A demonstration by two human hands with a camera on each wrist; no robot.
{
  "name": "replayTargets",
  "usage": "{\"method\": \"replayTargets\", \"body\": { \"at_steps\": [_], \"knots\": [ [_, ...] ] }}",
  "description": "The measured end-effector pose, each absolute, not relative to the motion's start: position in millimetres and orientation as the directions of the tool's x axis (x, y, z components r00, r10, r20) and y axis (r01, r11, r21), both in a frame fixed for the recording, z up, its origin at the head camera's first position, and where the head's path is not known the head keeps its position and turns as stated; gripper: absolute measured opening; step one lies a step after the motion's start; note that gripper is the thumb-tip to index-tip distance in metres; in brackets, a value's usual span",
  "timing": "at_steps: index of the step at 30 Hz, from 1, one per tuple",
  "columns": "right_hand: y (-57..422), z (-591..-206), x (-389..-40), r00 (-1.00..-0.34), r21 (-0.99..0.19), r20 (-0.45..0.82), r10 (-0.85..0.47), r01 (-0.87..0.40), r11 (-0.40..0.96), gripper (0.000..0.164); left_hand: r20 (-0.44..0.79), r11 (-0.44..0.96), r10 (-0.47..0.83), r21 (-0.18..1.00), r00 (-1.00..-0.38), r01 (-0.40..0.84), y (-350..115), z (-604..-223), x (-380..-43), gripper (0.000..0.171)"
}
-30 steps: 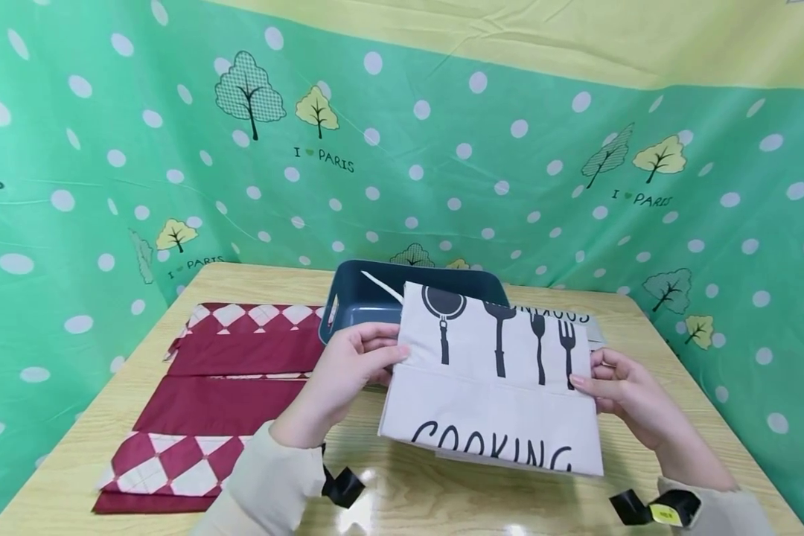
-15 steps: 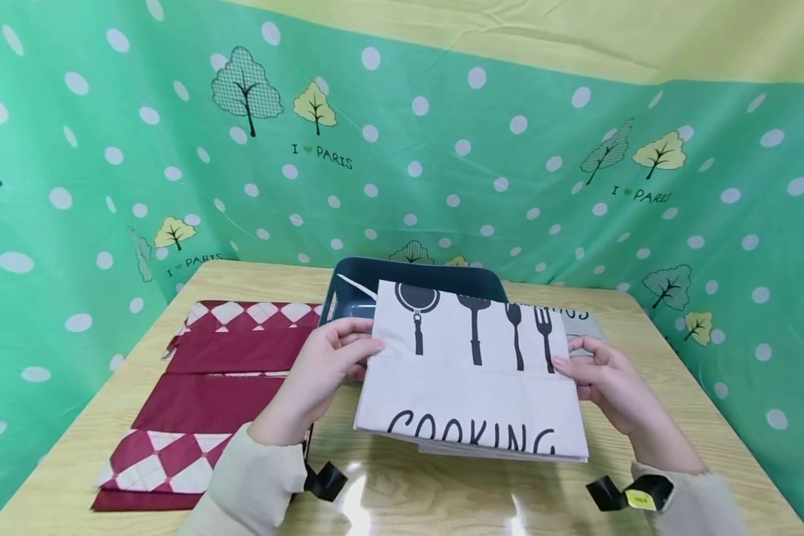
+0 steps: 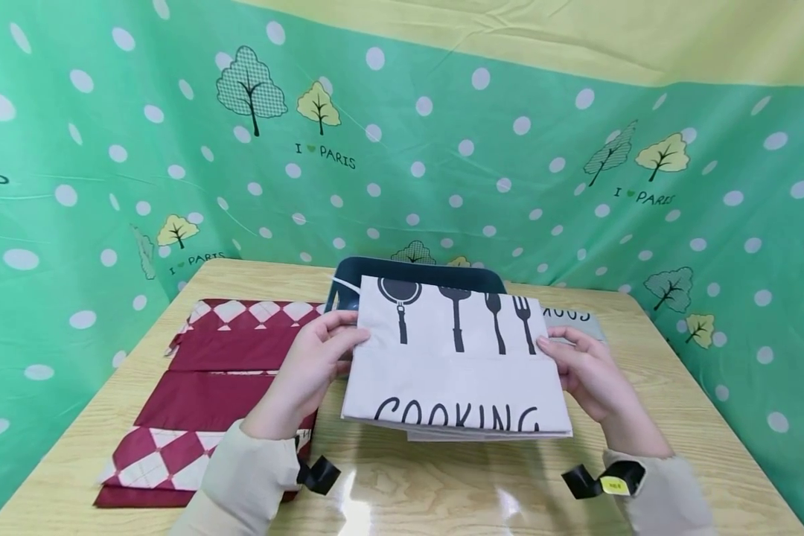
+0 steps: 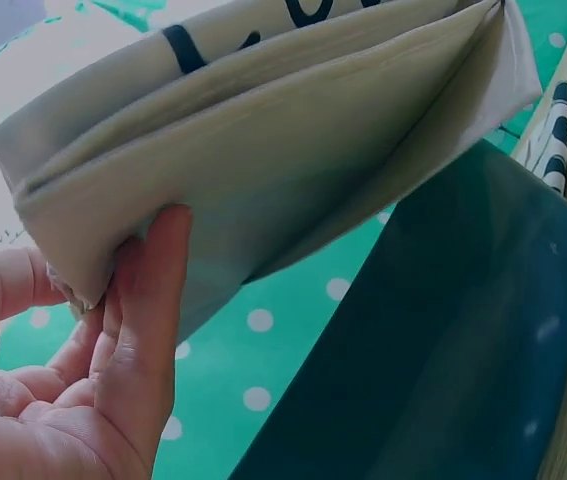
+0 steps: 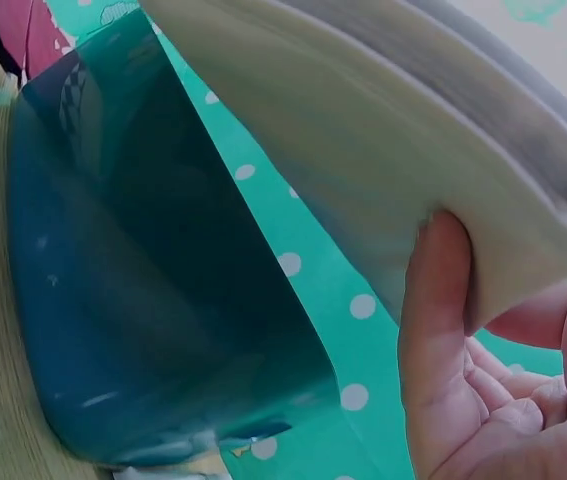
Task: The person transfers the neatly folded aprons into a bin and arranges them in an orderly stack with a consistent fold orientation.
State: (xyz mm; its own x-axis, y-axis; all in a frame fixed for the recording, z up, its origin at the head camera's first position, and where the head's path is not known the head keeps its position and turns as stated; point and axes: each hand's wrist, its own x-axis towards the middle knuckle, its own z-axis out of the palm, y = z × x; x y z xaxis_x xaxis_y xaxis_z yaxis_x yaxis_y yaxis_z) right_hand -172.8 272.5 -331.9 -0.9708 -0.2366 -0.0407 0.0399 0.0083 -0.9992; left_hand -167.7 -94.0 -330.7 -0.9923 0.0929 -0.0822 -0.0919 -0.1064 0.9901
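Left hand (image 3: 315, 353) is gripping a folded white cloth (image 3: 452, 365) by its left edge, thumb lying on the front face, fingers going behind. Right hand (image 3: 586, 365) is pinching the opposite edge the same way. The cloth is sitting at the centre of the head view, raised above the bench (image 3: 650, 439) and tilting slightly; its front is showing a dark pan, other utensils and the word COOKING along the lower part. Both wrist views are showing several fabric layers stacking along one edge.

A dark blue bin (image 3: 435, 273) is standing behind the cloth, upper middle of the head view, mostly hidden by it. A thin white strip (image 3: 345, 284) is poking out past the cloth's upper left corner. A red cloth with white diamonds (image 3: 204, 402) is lying flat at lower left. A pale grey cloth with dark lettering (image 3: 583, 325) is peeking out right of centre, behind the right hand. A green dotted curtain (image 3: 442, 190) is hanging across the back.
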Motion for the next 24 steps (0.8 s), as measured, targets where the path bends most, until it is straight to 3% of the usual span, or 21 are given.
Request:
{"method": "replayTargets", "body": {
  "at_steps": [12, 18, 24],
  "knots": [
    [254.9, -325.2, -179.3, -0.986, -0.995, -0.099, -0.132, 0.099, 0.000, 0.019, -0.095, -0.130, 0.046, 0.986, -0.994, -0.101, -97.4, -323.2, -169.5, 0.042],
    [253.0, -320.6, -179.4, -0.983, -0.994, -0.096, -0.156, 0.104, -0.044, 0.029, -0.085, -0.139, 0.041, 0.986, -0.996, -0.090, -99.5, -320.3, -175.3, 0.046],
    [254.3, -315.7, -182.9, -0.983, -0.996, -0.051, -0.176, 0.063, -0.060, 0.024, -0.073, -0.088, 0.086, 0.993, -0.994, -0.081, -105.5, -317.6, -184.7, 0.051]
  ]
}}
